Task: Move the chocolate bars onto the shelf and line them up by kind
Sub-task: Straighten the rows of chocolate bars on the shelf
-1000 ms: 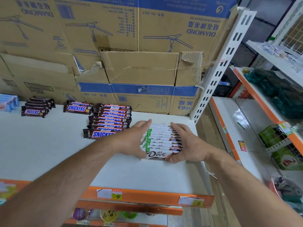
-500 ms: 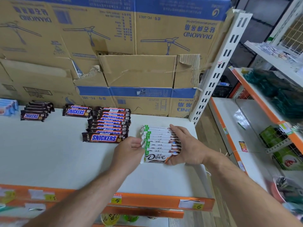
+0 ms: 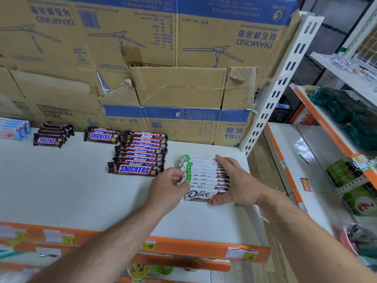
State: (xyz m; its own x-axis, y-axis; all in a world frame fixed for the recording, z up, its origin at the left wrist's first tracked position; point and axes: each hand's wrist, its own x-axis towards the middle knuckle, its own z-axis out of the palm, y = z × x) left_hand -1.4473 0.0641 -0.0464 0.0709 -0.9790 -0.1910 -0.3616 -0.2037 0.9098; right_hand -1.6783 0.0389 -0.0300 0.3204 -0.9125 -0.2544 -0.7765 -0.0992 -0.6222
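Dove row (image 3: 204, 176) on shelf (image 3: 81, 190), near its right edge. Your left hand (image 3: 169, 184) pinches wrapper ends at row's left; right hand (image 3: 232, 180) flat, fingers straight, against row's right. Risk: uneven squeeze buckles overlapped bars or shoves them off edge. Snickers row (image 3: 140, 156) just left of Dove row; cardboard boxes (image 3: 179, 88) behind it limit depth.

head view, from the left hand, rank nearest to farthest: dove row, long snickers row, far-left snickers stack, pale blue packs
1. Dove row, touching the left hand, on its right.
2. Long Snickers row, just behind-left.
3. Far-left Snickers stack, back left.
4. Pale blue packs, at the frame's left edge.
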